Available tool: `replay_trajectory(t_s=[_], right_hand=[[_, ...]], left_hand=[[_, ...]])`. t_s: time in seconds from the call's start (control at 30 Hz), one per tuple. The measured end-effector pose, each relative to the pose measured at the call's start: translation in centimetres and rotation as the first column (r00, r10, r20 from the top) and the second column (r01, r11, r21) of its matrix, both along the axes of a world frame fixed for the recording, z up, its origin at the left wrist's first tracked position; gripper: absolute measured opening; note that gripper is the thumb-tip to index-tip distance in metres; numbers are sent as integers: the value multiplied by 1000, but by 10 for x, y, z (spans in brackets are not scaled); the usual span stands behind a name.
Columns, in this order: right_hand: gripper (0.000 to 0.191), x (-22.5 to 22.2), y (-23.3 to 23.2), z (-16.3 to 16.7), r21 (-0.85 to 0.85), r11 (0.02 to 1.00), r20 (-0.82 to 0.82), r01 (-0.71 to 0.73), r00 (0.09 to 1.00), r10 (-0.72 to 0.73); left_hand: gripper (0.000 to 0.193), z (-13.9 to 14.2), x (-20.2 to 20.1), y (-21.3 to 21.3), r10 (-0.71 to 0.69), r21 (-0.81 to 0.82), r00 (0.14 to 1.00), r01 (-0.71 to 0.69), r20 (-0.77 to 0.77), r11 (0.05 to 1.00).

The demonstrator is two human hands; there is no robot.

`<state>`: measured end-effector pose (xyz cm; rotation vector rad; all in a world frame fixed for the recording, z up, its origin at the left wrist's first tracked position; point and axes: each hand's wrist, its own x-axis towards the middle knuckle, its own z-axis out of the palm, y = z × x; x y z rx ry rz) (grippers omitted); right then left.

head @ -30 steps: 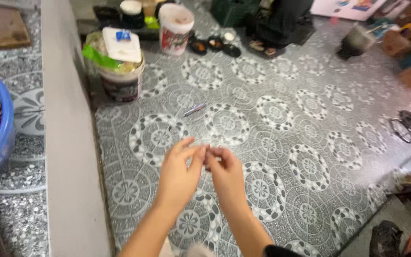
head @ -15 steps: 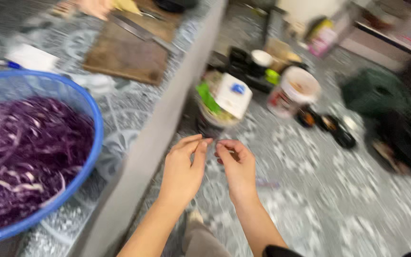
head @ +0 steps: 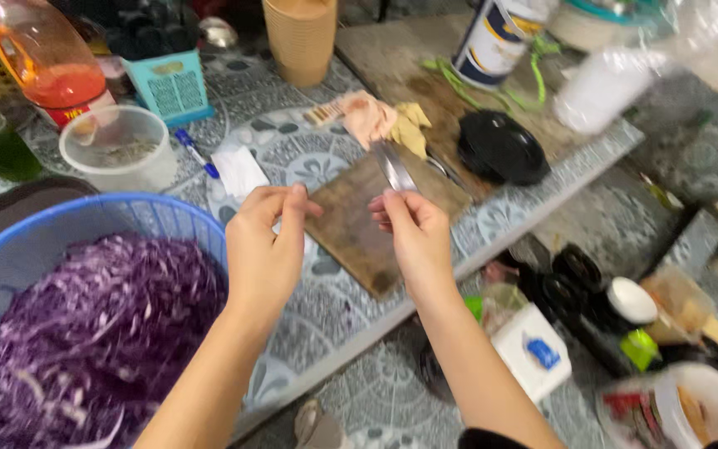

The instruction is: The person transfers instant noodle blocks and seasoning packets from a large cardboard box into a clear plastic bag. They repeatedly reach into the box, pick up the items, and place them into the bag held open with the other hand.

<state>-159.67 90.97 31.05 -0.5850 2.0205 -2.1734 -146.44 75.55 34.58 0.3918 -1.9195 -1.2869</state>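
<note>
My left hand point(head: 266, 245) and my right hand point(head: 413, 237) are raised side by side over the patterned counter, a small gap between them. Each has its thumb and fingertips pinched together. Nothing shows in either pinch; anything there is too small to see. Below and behind them lies a worn wooden cutting board point(head: 351, 229), and a metal knife blade point(head: 392, 165) rests on it just above my right fingertips. To the left stands a blue plastic basket point(head: 139, 208) full of shredded purple cabbage point(head: 93, 333), close to my left forearm.
The counter holds a clear tub point(head: 118, 150), an orange jug point(head: 39, 66), a teal box point(head: 172, 83), stacked paper cups point(head: 301, 37), a black bowl point(head: 500, 150) and a can point(head: 496, 37). Its edge point(head: 425, 295) drops to a floor with tubs and a white box point(head: 533, 353).
The view has swung from the floor up to the counter. My hands have stayed pinched in front of me and now hang over the cutting board, slightly farther apart.
</note>
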Motion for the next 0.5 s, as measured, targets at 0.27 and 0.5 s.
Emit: replay_trajectory(t_s=[0.27, 0.5], right_hand=[[12, -129, -94, 15, 33, 988, -66, -150, 986, 151], [13, -267, -206, 46, -34, 941, -133, -336, 935, 329]], left_hand=[[16, 8, -141, -68, 108, -177, 988, -127, -113, 976], [30, 37, -269, -163, 258, -399, 962, -272, -88, 876]])
